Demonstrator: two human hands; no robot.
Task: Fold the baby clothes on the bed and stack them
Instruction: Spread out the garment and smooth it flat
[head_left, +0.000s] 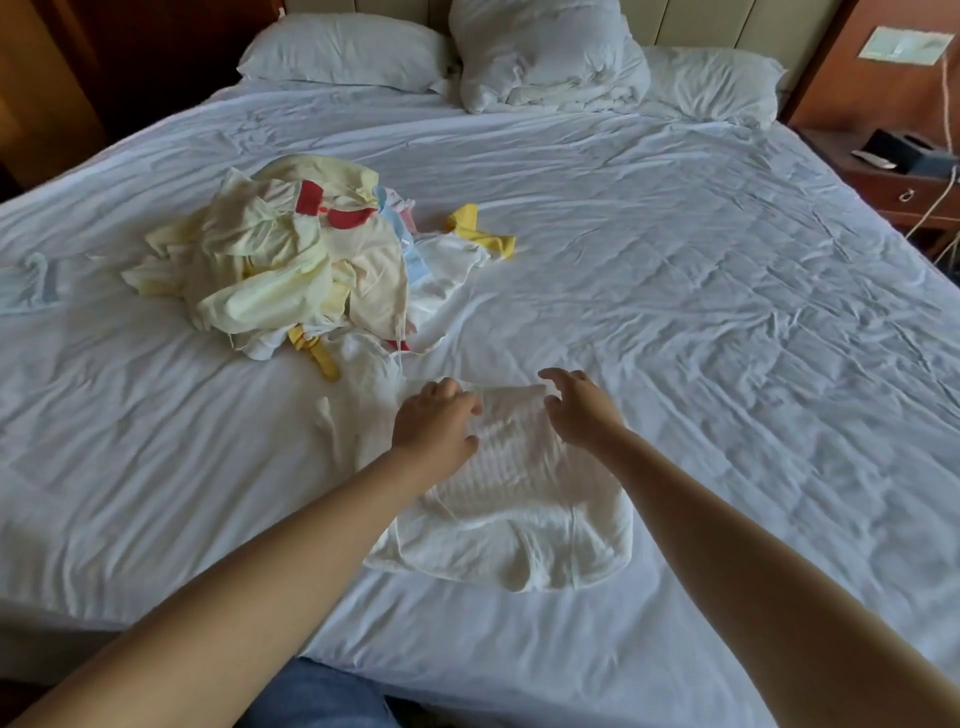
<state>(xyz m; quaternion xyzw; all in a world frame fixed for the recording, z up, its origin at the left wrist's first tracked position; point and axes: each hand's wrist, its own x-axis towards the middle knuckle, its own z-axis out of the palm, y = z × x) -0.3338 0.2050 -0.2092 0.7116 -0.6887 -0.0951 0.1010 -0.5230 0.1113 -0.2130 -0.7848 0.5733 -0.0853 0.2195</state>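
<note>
Our left hand pinches the far edge of the white garment; our right hand hovers, fingers loosely spread. One-sided pulling could skew the fold.

One head-worn wide-angle camera is looking forward and down from the foot of the bed, facing the pillows at the far end. It is sitting close, forearms filling the lower frame.

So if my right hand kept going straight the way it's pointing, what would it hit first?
Likely the pile of unfolded baby clothes, after a strip of bare bed sheet. The right hand points up-left from the white garment's corner; depth is uncertain.
</note>
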